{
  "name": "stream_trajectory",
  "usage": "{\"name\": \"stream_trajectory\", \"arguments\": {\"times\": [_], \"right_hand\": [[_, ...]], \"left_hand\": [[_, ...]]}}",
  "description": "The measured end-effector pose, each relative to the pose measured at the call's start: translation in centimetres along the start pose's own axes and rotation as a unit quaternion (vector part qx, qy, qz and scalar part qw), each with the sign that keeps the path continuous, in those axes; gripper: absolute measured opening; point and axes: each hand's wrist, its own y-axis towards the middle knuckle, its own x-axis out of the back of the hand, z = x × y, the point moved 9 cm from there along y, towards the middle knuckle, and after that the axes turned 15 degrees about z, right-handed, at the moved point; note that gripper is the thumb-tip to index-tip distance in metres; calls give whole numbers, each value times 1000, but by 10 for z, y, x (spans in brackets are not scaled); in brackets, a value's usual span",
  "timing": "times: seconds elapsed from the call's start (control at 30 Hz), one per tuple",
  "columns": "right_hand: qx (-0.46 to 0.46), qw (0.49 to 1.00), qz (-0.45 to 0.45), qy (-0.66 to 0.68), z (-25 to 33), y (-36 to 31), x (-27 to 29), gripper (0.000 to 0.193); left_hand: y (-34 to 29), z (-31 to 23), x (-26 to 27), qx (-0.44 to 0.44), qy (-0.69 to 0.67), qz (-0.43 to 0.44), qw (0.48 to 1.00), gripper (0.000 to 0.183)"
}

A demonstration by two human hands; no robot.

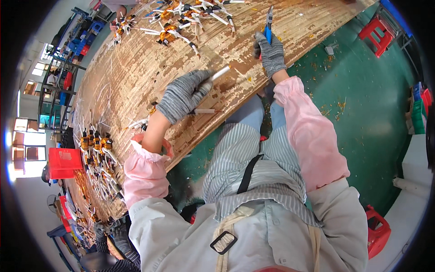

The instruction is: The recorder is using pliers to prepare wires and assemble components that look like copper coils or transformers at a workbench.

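In my left hand [183,96], gloved in grey knit, a white-sleeved wire lead [220,73] is pinched between thumb and fingers and points toward the table's near edge. Another white lead [205,111] sticks out below that hand, over the worn wooden table [235,50]. A bit of orange-wrapped coil shows by my left wrist, mostly hidden by the hand. My right hand [272,56], in a matching glove, is closed around blue-handled cutting pliers [268,29]. Their metal jaws point away from me, apart from the lead.
Several orange-wrapped coils [167,34] with white leads lie at the far side. More coils [95,141] crowd the left, near a red bin [65,163]. A co-worker's gloved hands [118,236] are at lower left; another person is at the top. Red stools [377,36] stand on the green floor.
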Motion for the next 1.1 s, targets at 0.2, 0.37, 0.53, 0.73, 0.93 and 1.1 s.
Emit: {"name": "stream_trajectory", "arguments": {"times": [0.2, 0.37, 0.53, 0.73, 0.93, 1.1], "right_hand": [[-7, 1000, 11, 9, 4, -4, 0, 17], [20, 1000, 20, -10, 7, -6, -1, 18], [22, 999, 18, 16, 10, -9, -6, 21], [9, 1000, 26, -5, 11, -13, -7, 23], [24, 995, 46, -86, 13, -11, -10, 30], [44, 937, 57, -341, 22, -20, -29, 44]], "left_hand": [[8, 2, -4, -27, -26, -30, 999, 25], [4, -16, -2, -69, 97, -111, 987, 22], [7, -15, -5, -42, 180, -155, 971, 22], [27, 39, -28, 35, -282, 54, 957, 30], [26, 47, -16, 50, -433, 10, 900, 29], [20, 62, 9, 45, -213, -169, 961, 27]]}}
